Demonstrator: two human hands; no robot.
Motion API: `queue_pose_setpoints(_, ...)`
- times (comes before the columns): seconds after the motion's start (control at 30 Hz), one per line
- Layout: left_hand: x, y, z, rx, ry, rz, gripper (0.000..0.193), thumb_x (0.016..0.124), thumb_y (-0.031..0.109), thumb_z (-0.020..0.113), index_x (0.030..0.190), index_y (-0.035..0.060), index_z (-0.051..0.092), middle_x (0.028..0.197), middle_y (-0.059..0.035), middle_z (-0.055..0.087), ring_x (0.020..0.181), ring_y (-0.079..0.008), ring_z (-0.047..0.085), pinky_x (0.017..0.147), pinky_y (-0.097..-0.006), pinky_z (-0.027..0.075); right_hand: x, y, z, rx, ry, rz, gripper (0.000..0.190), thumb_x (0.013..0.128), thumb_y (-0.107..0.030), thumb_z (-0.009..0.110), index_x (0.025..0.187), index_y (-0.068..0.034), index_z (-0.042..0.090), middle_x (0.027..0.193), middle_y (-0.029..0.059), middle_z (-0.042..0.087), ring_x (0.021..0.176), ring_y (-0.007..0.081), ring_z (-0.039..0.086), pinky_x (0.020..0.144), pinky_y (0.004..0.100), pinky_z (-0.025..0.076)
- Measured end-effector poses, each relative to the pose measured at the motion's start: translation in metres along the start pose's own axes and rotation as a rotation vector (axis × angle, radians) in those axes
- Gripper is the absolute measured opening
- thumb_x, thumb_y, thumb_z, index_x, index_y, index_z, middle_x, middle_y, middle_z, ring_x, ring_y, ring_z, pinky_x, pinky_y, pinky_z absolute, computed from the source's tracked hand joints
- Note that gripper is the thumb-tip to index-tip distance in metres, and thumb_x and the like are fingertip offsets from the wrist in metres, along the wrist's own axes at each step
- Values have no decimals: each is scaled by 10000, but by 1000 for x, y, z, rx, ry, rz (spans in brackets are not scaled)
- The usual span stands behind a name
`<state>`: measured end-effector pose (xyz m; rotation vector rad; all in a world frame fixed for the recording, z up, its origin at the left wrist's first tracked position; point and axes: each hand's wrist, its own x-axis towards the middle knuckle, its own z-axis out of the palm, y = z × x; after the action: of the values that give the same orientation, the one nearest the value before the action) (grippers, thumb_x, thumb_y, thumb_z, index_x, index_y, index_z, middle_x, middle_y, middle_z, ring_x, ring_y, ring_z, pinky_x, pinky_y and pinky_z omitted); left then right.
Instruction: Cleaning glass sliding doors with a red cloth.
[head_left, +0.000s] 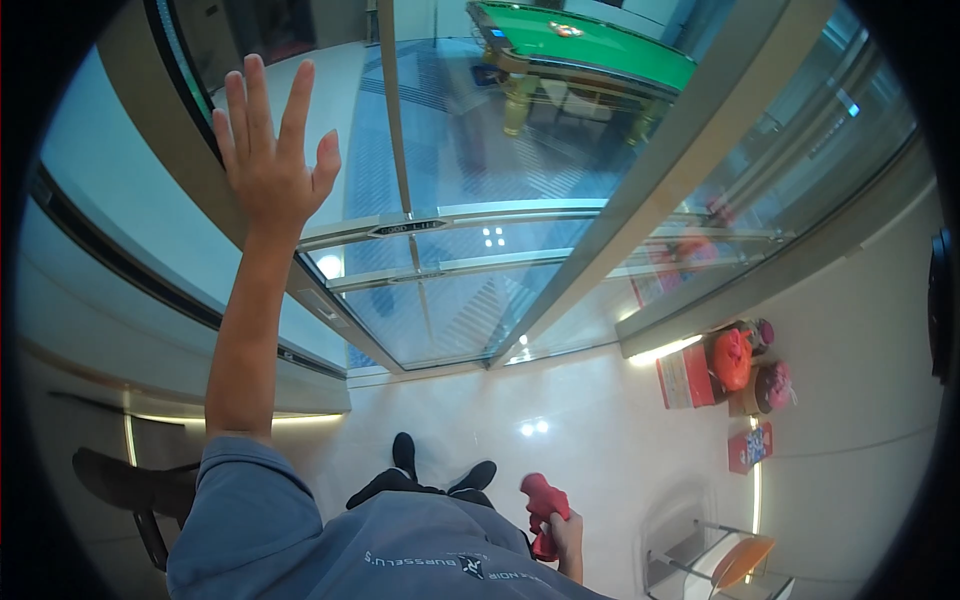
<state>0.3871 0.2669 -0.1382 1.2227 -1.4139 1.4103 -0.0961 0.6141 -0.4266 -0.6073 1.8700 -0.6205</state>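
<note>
My left hand (274, 154) is raised at the upper left, fingers apart and holding nothing, in front of or against the frame edge of a sliding glass door (480, 315); whether it touches is unclear. Low at the right of my body, my right hand (566, 529) grips a crumpled red cloth (545, 499). The door has metal crossbars (525, 210) and a wide metal upright (637, 157).
Behind the glass stands a green pool table (600, 45). Boxes (684, 379) and an orange plastic bag (731, 360) lie by the right wall. A chair (724, 562) is at the lower right, a dark chair (124, 480) at the lower left.
</note>
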Motion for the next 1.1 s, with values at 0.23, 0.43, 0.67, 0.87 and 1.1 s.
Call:
queue_pose_setpoints(0.23, -10, -35, -9, -34, 27, 25, 582, 852, 293, 555, 1426, 206, 524, 1545, -177, 370, 1444, -361, 323, 1135, -545, 288, 31, 22, -18, -55, 62, 25, 303, 741, -3, 451, 934, 70, 673, 712, 84, 641, 550, 153, 593, 494, 296, 482)
queue_pose_setpoints(0.43, -18, -62, -18, -19, 29, 45, 578, 850, 238, 525, 1421, 152, 517, 1548, -186, 359, 1454, -365, 298, 1148, -555, 254, 56, 36, -14, -114, 27, -49, 274, 745, -23, 462, 917, 60, 658, 723, 92, 637, 592, 160, 609, 525, 316, 497)
queue_pose_setpoints(0.67, -31, -89, -30, -7, -5, 54, 574, 901, 238, 453, 1454, 85, 444, 1566, -209, 307, 1465, -380, 261, 1162, -555, 207, 55, 16, 9, -210, -51, 9, 290, 732, -64, 492, 925, 59, 671, 718, 99, 637, 618, 173, 612, 559, 333, 496)
queue_pose_setpoints(0.87, -36, -115, -41, 17, -24, 86, 558, 940, 269, 421, 1457, 61, 406, 1563, -218, 294, 1459, -397, 253, 1165, -549, 188, 82, 33, 9, -303, -71, -33, 313, 722, -117, 532, 938, 54, 682, 744, 170, 679, 678, 249, 671, 679, 382, 531)
queue_pose_setpoints(1.1, -54, -148, -42, 14, -31, 101, 574, 943, 319, 431, 1460, 73, 390, 1562, -229, 276, 1452, -409, 251, 1166, -541, 179, 97, 25, 11, -332, -50, -108, 312, 726, -114, 532, 944, 45, 689, 745, 171, 687, 683, 253, 680, 678, 383, 531)
